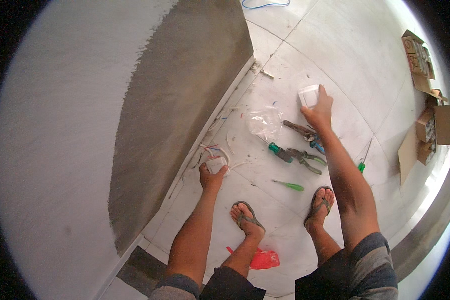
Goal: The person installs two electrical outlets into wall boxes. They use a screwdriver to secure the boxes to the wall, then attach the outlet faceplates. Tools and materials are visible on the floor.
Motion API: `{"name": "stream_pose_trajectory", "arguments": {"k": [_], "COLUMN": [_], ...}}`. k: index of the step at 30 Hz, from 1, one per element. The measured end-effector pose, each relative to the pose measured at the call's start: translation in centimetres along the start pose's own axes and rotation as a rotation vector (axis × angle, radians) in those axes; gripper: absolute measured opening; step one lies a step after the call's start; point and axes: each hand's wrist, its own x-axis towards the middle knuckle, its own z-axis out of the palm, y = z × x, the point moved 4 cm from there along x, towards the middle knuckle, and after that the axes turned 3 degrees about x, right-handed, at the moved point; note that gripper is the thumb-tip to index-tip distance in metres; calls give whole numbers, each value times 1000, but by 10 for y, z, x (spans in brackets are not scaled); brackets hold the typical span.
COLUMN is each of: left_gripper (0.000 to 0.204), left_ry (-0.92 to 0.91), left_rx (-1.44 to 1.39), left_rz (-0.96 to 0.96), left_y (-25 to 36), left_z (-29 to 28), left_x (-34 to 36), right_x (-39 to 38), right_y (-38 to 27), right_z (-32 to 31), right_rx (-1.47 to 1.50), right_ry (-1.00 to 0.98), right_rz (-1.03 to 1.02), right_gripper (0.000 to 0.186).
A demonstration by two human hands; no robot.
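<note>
My left hand (211, 179) is closed round a white square electrical box (217, 164) low beside the wall. Red, blue and white wires (211, 148) stick out around that box. Farther off to the right, my right hand (323, 110) grips a white square switch plate (310, 95) by its right and near edges, thumb in front. What is on the plate's face is too small to make out. Left of my right forearm lie pliers with blue handles (316, 144), green-handled pliers (307, 161) and a screwdriver with a green and black handle (281, 153).
A clear plastic bag (265, 122) lies amid the tools. Nearer my feet is a small green screwdriver (294, 187); another screwdriver (361, 166) lies right of my forearm. Behind my left foot is a red item (265, 259). Open cardboard boxes (426, 125) stand far right. The wall (185, 100) borders the left.
</note>
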Motion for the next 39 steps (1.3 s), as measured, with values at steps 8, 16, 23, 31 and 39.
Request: {"name": "stream_pose_trajectory", "arguments": {"k": [8,16,23,31,39], "left_gripper": [60,48,44,33,34], "left_ry": [104,-23,-188,88,130], "left_rx": [-157,92,-51,-469,-1270], "left_rz": [-81,30,-15,206,538], "left_y": [1,4,22,191,358], "left_z": [-5,-80,-194,-350,-549], "left_x": [-24,-237,-442,-522,-657], "right_x": [-138,-368,-494,-473,-404], "right_y": [40,23,-73,-239,-390], "right_z": [-54,-162,-276,-434,-528], "right_rx": [358,292,284,489,631], "right_ry": [-390,-1081,-1318,-1032,-991], "right_rz": [-20,209,384,59,-176], "right_gripper": [106,80,56,43,32]}}
